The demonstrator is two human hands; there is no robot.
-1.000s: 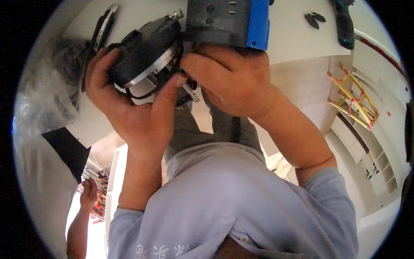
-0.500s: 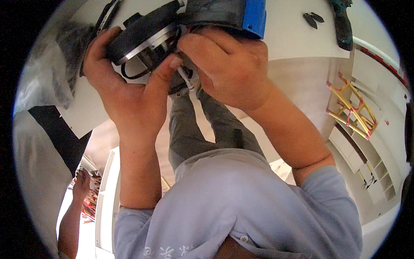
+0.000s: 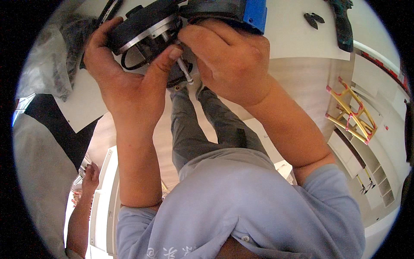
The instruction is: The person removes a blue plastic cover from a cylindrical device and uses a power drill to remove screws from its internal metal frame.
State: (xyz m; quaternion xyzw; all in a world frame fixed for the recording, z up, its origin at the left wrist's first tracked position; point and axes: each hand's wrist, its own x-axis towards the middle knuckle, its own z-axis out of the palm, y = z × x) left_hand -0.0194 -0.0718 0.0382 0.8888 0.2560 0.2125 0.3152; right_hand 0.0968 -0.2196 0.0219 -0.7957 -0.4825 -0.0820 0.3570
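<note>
My left hand [image 3: 129,88] is wrapped around a round black motor-like unit [image 3: 140,26] with a silver metal ring, its thumb pressed on the underside. A black cable loop hangs below the unit. My right hand [image 3: 235,60] is closed beside it, fingers curled in toward the unit; what they pinch is hidden. Between the two hands a thin silver metal rod [image 3: 184,71] points down and slightly right. Just beyond my right hand lies a black and blue block-shaped part [image 3: 254,17], touching or close to my knuckles.
A dark power tool [image 3: 342,26] and two small black pieces [image 3: 310,20] lie on the white table [image 3: 297,43] at the right. Clear plastic wrapping [image 3: 47,64] is at the left. Another person's hand [image 3: 90,177] shows at the lower left. A yellow step stool [image 3: 353,112] stands on the right.
Both hands and the round unit have shifted slightly upward in the view, their grip much the same. The other person's hand at the left has moved a little right and up.
</note>
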